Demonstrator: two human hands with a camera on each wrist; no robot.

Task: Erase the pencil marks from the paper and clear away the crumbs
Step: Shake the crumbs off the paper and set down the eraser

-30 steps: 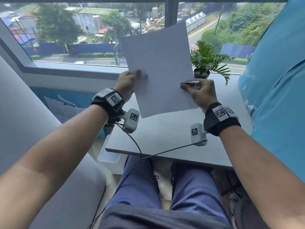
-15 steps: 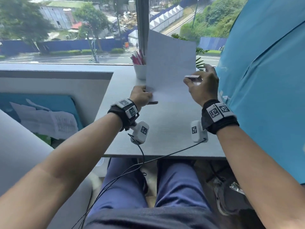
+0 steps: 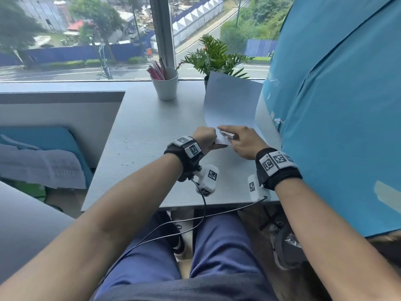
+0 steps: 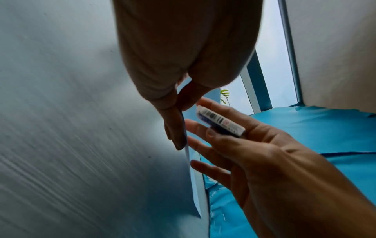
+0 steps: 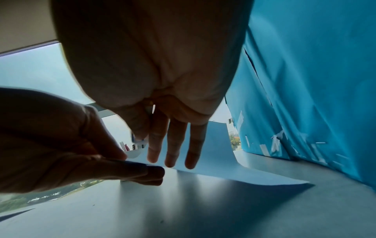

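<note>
A white sheet of paper (image 3: 232, 101) curves up from the grey table (image 3: 147, 174), its near edge low and its far edge lifted toward the blue wall. My left hand (image 3: 211, 141) pinches the near edge between thumb and finger, and the left wrist view shows that pinch on the paper edge (image 4: 190, 173). My right hand (image 3: 243, 142) holds a white and blue eraser (image 3: 226, 134) between thumb and forefinger. Its other fingers (image 5: 175, 153) hang straight over the paper (image 5: 215, 162). Small dark crumbs (image 3: 125, 140) lie on the table to the left.
A white cup of pencils (image 3: 166, 88) and a potted plant (image 3: 213, 55) stand at the table's far edge by the window. A blue covered wall (image 3: 336, 105) rises close on the right. Loose papers (image 3: 43, 168) lie below the table's left side. A cable (image 3: 204, 216) hangs over the front edge.
Both hands have come down from in front of the window, bringing the upright sheet to the table. The eraser stays in my right hand.
</note>
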